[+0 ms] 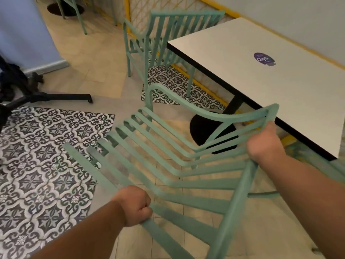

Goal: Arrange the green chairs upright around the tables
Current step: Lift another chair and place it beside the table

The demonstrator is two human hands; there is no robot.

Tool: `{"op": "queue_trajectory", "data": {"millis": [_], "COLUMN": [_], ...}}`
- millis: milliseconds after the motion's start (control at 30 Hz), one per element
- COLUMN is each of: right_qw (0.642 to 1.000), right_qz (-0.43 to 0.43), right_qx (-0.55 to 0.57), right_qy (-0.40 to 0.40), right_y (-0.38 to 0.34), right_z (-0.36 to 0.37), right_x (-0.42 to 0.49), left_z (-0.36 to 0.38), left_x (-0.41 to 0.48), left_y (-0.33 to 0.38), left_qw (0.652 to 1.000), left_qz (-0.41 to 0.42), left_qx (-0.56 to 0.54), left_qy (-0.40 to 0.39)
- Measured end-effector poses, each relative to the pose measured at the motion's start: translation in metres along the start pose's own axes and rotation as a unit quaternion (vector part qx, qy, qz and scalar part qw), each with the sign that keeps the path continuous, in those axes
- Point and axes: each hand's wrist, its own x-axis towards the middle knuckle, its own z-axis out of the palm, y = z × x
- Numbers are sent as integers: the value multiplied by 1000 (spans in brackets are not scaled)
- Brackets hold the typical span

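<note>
A green slatted metal chair [168,156] is tilted in front of me, held between both hands. My left hand [134,204] grips one side rail of its frame low in the view. My right hand [265,144] grips the other side near the top corner, close to the table's edge. Whether its legs touch the floor I cannot tell. A second green chair [160,40] stands upright at the far end of the white table [252,75].
The white table has a black pedestal base [209,131] and a purple sticker [264,58]. A black stand's legs [56,97] lie at left. More green chair legs [74,14] show at the top left. Yellow lattice fencing [168,8] runs behind the table.
</note>
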Motion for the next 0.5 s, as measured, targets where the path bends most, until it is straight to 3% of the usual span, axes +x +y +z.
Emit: {"op": "queue_trajectory", "data": {"millis": [33, 133, 300, 400, 500], "right_qw": [999, 998, 998, 997, 996], "right_qz": [-7, -25, 3, 18, -10], "right_qx": [40, 2, 41, 53, -23], "right_qy": [20, 53, 56, 61, 86], "right_y": [3, 12, 12, 10, 8], "right_z": [-1, -2, 4, 8, 11], "right_x": [0, 0, 1, 3, 6], "left_z": [-4, -15, -18, -21, -20], "left_x": [4, 13, 17, 20, 16], "left_y": [-5, -15, -21, -24, -21], "left_qw": [1000, 1000, 999, 999, 1000], "left_qz": [5, 10, 13, 7, -12], "left_qx": [12, 18, 23, 28, 15], "left_qy": [-1, -21, -36, -17, 24]}}
